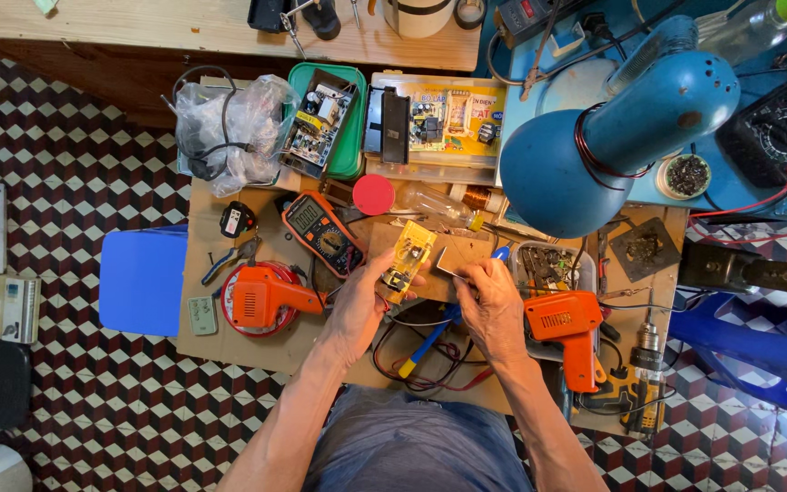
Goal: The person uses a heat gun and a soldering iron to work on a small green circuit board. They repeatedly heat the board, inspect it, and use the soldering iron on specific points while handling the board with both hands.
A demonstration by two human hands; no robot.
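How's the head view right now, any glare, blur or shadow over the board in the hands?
Head view: even light, no strong glare on the yellow circuit board held by the left hand; the right hand is sharp too. The blue lamp shade close to the camera looks large and slightly soft, hiding part of the bench. Straight edges bow somewhat towards the corners.

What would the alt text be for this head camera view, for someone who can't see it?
Seen from above, a person's left hand holds a small yellow circuit board while the right hand grips a thin tool at it, over a cluttered workbench. Around them lie an orange multimeter, two orange soldering guns and a blue desk lamp.
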